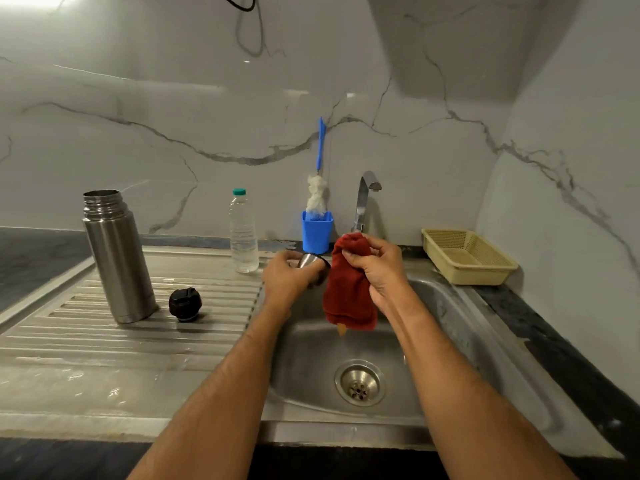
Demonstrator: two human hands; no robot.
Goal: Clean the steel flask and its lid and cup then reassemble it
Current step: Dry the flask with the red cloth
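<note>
Head view, looking down over the sink (460, 306): the person's left hand (289, 278) curls its fingers round the steel cup (309, 260), holding it on its side above the basin's far left edge. Just to its right, the right hand (377, 268) grips a bunched red cloth (348, 292), thumb and fingers pinching the top while the rest hangs down over the basin; the cloth touches the cup's rim. Off to the left, on the ribbed drainboard (104, 341), the steel flask (116, 258) stands upright with its mouth open, and the black lid (185, 304) sits just beside it, nearer the sink. Farther back stand a clear water bottle (243, 233), a blue holder (317, 235) with a bottle brush (318, 188), the tap (365, 199), and a yellow basket (467, 256) at far right.
</note>
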